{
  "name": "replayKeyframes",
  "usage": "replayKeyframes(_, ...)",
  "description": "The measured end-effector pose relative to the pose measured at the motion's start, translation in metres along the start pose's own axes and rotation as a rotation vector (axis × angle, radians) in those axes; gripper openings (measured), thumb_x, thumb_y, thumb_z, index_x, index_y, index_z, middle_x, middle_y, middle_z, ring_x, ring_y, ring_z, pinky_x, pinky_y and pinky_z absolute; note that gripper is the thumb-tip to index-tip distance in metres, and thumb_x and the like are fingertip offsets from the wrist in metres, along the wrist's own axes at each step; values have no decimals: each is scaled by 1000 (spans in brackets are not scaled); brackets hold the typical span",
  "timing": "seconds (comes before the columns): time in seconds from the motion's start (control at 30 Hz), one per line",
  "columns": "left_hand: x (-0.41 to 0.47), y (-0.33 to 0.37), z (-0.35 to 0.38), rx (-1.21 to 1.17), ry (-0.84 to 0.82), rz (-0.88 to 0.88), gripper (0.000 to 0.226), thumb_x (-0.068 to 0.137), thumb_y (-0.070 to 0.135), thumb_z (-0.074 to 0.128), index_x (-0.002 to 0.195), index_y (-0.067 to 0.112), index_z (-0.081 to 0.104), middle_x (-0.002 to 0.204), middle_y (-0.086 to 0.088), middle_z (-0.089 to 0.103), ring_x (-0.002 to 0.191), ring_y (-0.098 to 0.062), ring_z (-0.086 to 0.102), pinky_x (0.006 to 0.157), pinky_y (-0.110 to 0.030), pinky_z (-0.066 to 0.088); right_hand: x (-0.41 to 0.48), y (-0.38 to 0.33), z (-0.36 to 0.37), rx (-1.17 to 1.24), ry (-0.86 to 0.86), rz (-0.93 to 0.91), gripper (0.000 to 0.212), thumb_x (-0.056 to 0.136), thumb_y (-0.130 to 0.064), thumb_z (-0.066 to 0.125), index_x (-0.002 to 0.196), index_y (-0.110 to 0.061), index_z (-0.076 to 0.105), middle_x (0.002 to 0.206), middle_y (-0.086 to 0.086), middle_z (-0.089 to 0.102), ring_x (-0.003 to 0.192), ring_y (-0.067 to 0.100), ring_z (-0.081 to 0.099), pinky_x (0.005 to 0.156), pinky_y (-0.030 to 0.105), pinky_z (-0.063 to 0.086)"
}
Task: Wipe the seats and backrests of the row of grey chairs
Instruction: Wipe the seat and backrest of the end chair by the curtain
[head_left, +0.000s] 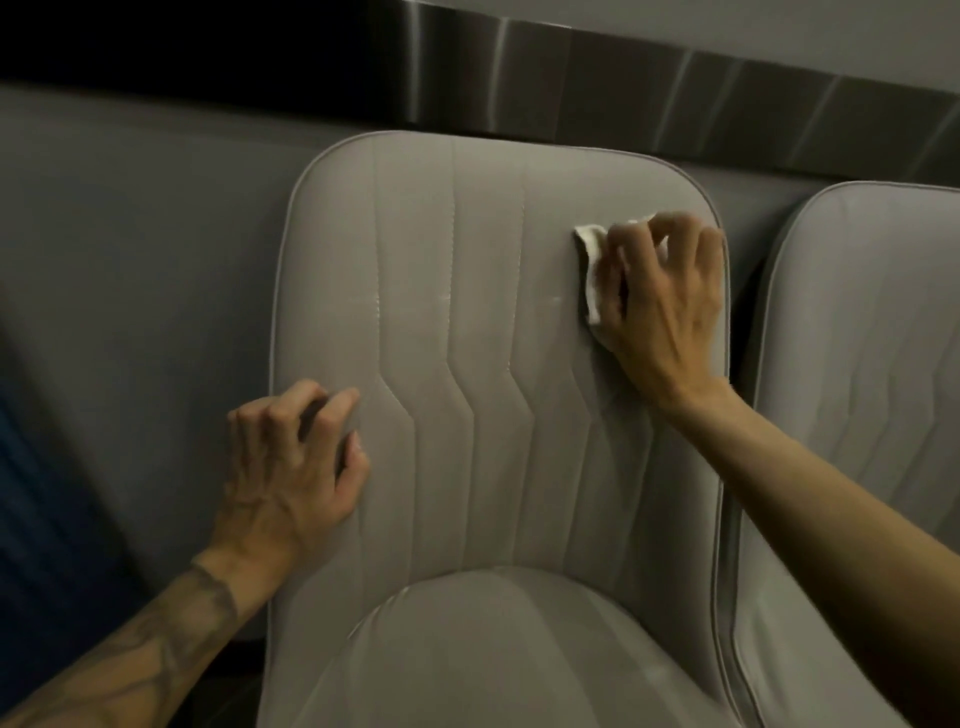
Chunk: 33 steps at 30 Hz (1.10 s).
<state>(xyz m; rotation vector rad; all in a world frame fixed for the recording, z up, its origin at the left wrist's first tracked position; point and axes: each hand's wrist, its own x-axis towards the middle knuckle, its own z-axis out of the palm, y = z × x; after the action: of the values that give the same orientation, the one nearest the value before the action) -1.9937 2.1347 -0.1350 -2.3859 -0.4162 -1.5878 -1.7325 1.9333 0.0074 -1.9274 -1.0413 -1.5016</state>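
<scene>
Seat (493, 649): grey cushion of the middle chair, nearest, its rounded rear edge meeting the backrest.
Left hand (291, 467): clenched, fingers curled and holding nothing, resting on the backrest's lower left edge.
Backrest (467, 312): grey, upright, with stitched zigzag seams down its middle.
Right hand (665, 306): grasping the cloth, fingers curled over it, pressing it to the backrest near the upper right corner.
Cloth (589, 260): white, crumpled, showing past the fingers toward the backrest's centre.
Neighbouring chair (857, 364): grey, just beside the right edge.
Metal strip (675, 104): on the wall above the backrests.
</scene>
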Motion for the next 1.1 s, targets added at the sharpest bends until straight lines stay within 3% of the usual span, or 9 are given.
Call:
replayKeyframes(0.1, 0, 0, 1, 1, 1, 4, 39, 96, 25, 54, 132, 10, 55, 125, -17, 42, 102, -40, 46, 88, -54, 39, 32, 3, 1, -41, -38, 29, 24, 104, -34, 41, 111, -18, 58, 113, 17, 51, 95, 32, 48, 73, 44, 45)
replayKeyframes(0.23, -1, 0, 2, 5, 10, 0, 39, 96, 26, 53, 132, 10, 55, 124, -17, 42, 102, -40, 45, 88, -54, 39, 25, -4, 4, -24, -16, 166, 22, 101, -30, 45, 111, -17, 60, 116, 17, 51, 99, 31, 48, 75, 40, 44)
replayKeyframes(0.4, -1, 0, 3, 0, 10, 3, 39, 96, 26, 53, 131, 11, 55, 125, -17, 42, 101, -40, 45, 88, -54, 40, -25, -1, -3, 83, -134, 80, 20, 101, -28, 53, 112, -12, 59, 116, 18, 48, 100, 31, 46, 71, 45, 47)
replayKeyframes(0.6, -3, 0, 4, 2, 5, -15, 38, 97, 27, 53, 131, 11, 56, 125, -17, 43, 101, -41, 45, 89, -54, 41, 10, 6, 8, -19, 9, -4, 39, 101, -55, 49, 98, -18, 59, 106, 12, 51, 94, 28, 49, 73, 41, 44)
replayKeyframes(0.73, -2, -1, 5, 19, 4, -4, 38, 96, 25, 54, 131, 11, 56, 125, -18, 43, 102, -41, 45, 89, -54, 39, -12, -5, 15, 10, 81, 111, 35, 104, -46, 51, 92, -15, 61, 104, 15, 54, 90, 29, 49, 71, 42, 42)
replayKeyframes(0.87, -3, -2, 4, 11, -7, -2, 38, 97, 26, 53, 132, 11, 55, 125, -18, 43, 101, -41, 46, 88, -55, 40, -1, 4, 9, -10, 39, -63, 34, 106, -41, 48, 92, -11, 59, 101, 18, 54, 86, 32, 49, 65, 43, 40)
replayKeyframes(1.03, -3, -3, 5, 6, -6, -5, 38, 98, 27, 52, 133, 11, 55, 125, -17, 42, 101, -40, 46, 88, -54, 41, 37, 0, 17, -54, 97, 153, 37, 107, -47, 42, 100, -14, 57, 109, 17, 54, 94, 30, 51, 73, 40, 46)
replayKeyframes(1.1, -3, -3, 6, -2, -3, 0, 39, 98, 27, 52, 133, 11, 54, 125, -17, 42, 101, -40, 46, 88, -54, 40, 7, -7, 16, -14, 77, 101, 35, 106, -43, 45, 98, -12, 58, 105, 17, 54, 91, 31, 50, 72, 43, 43)
